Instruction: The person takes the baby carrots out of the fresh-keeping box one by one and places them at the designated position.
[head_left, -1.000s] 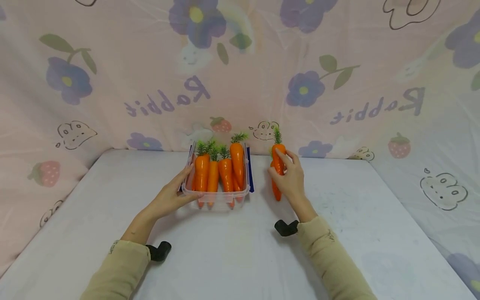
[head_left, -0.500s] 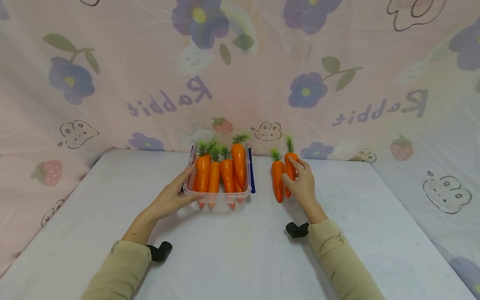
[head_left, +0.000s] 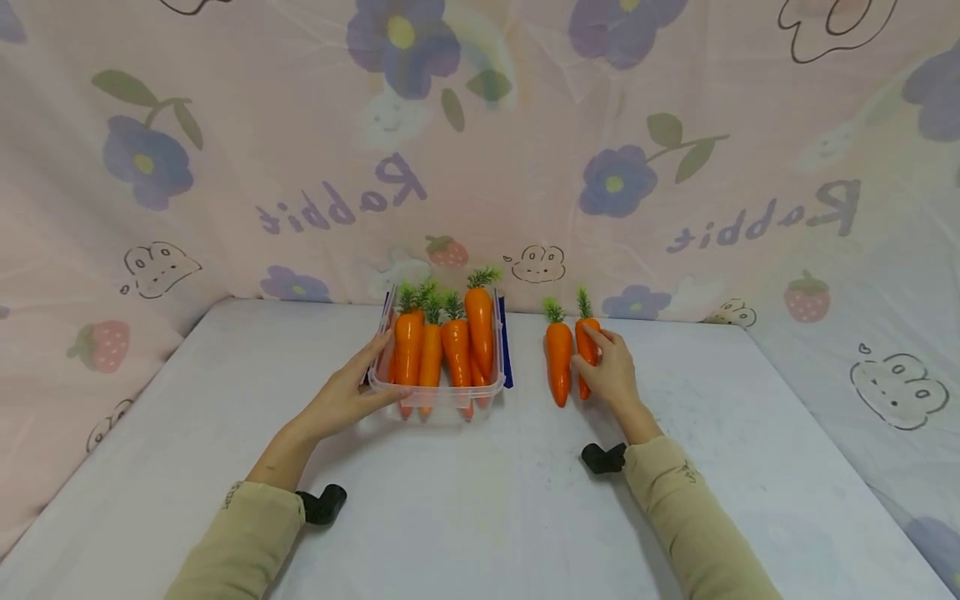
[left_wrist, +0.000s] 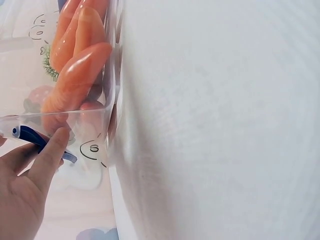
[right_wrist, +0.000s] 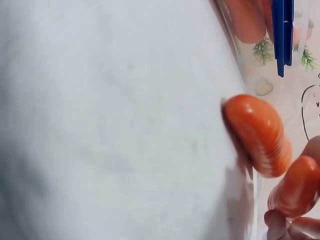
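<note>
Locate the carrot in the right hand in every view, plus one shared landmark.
Head: the carrot is right of centre, in the right hand.
Left wrist: not in this picture.
Right wrist: at the lower right edge.
Landmark: the clear box, near centre in head, upper left in left wrist, top right in right wrist.

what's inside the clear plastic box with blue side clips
The box holds glossy orange carrots with green leafy tops: four lie uppermost, parts of others show beneath. Those lower ones are mostly covered, so their number cannot be told.
</note>
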